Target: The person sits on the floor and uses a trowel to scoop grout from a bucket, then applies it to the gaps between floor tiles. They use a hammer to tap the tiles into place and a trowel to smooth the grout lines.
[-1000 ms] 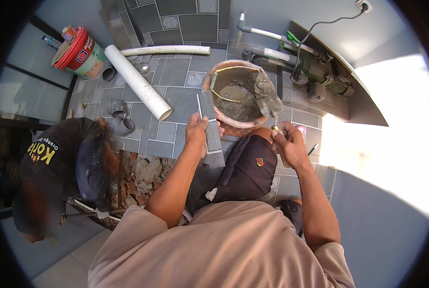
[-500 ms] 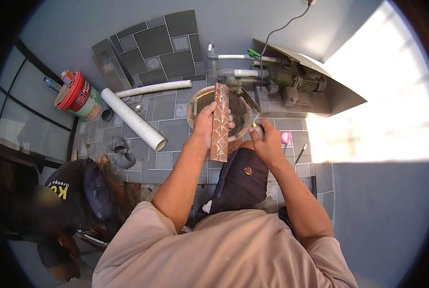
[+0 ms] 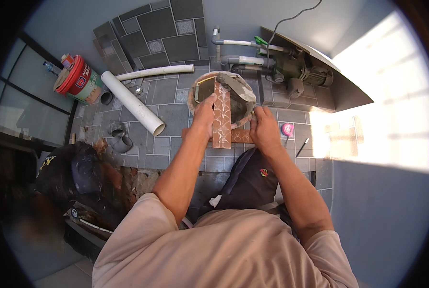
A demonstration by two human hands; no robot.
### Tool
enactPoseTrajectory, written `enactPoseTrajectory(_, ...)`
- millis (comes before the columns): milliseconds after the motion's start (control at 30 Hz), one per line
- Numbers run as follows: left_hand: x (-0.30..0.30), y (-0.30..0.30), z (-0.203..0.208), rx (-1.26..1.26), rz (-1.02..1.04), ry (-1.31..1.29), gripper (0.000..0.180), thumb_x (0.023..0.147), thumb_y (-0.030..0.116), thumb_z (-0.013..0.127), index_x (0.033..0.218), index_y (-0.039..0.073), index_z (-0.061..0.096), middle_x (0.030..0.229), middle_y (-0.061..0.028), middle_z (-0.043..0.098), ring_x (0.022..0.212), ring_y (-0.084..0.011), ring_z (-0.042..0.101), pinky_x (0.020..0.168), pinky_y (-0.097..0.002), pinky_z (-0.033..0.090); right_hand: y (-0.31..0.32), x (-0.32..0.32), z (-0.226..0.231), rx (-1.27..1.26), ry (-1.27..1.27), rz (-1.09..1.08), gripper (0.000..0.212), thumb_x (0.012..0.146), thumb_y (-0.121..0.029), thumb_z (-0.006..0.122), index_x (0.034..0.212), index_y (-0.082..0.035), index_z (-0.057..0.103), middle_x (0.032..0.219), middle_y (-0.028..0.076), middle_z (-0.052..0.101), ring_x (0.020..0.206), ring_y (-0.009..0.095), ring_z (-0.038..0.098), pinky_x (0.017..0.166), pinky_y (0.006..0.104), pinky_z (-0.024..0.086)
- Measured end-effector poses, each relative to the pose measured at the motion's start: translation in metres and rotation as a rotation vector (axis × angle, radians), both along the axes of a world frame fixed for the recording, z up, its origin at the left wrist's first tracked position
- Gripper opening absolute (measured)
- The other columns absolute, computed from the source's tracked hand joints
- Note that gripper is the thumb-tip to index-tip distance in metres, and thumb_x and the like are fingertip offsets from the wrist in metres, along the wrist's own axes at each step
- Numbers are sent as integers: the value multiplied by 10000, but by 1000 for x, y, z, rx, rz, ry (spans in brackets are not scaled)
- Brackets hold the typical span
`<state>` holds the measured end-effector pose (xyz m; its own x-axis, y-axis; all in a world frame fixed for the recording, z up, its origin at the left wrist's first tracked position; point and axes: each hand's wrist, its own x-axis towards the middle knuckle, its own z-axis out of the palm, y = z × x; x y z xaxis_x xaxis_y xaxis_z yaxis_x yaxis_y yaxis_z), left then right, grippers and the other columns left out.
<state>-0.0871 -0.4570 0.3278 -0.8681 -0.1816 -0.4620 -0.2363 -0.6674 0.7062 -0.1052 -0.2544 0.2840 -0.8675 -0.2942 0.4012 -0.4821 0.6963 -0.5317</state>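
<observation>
My left hand [image 3: 204,116] grips a narrow tile strip [image 3: 222,126], its brown ridged back turned up. Closed round a handle, my right hand [image 3: 266,130] holds a trowel [image 3: 239,89] whose grey, mortar-smeared blade lies at the far end of the strip. Some grey mortar shows beside the blade at that end. Both are above a round mortar bucket [image 3: 193,102] with a crusted rim and wet grey mortar inside. A second brown strip [image 3: 242,136] lies crosswise on the floor behind the held one, partly hidden by it.
White pipes [image 3: 136,104] and grey elbow fittings [image 3: 122,144] lie left on the tiled floor, near a red-rimmed paint bucket [image 3: 82,81]. A pump [image 3: 301,72] stands far right. A pink tape measure [image 3: 287,128] lies right. A co-worker [image 3: 87,168] crouches left by broken ground.
The trowel has swung left from the bucket's right side, bringing its blade to the strip's far end. The strip has moved slightly nearer the bucket. The co-worker has shifted lower.
</observation>
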Motion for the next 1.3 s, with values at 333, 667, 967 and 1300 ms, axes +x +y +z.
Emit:
enactPoseTrajectory(333, -39, -11, -42, -118, 139, 52, 375, 1050, 292, 605, 1278, 3, 672, 1176, -153, 724, 977, -279, 750, 807, -428, 647, 9, -33, 35, 514, 110, 22, 226, 894, -74, 701, 1100, -84, 609, 1083, 142, 631, 1036, 383, 638, 859, 507, 561)
enactPoseTrajectory(667, -58, -42, -52, -2, 251, 0, 350, 1051, 230, 562, 1309, 9, 644, 1144, -162, 739, 994, -298, 742, 848, -451, 633, 6, -54, 45, 30, -449, 63, 270, 901, -125, 762, 1125, -2, 675, 1037, 197, 749, 991, 386, 726, 866, 467, 546)
enactPoseTrajectory(967, -68, -19, -35, 217, 114, 24, 329, 1041, 225, 544, 1270, 9, 638, 1092, -168, 746, 937, -316, 751, 862, -481, 633, -35, -26, -30, -447, -399, 149, 267, 919, -43, 780, 1147, -14, 644, 920, 72, 703, 843, 154, 618, 770, 317, 511)
enactPoseTrajectory(1300, -82, -34, -13, 94, 231, 77, 357, 1055, 186, 482, 1260, -63, 634, 1146, -219, 736, 994, -316, 756, 874, -450, 642, -15, -10, -27, -262, -421, 62, 295, 871, -45, 758, 1119, -8, 602, 1055, 246, 682, 1016, 461, 662, 859, 475, 524)
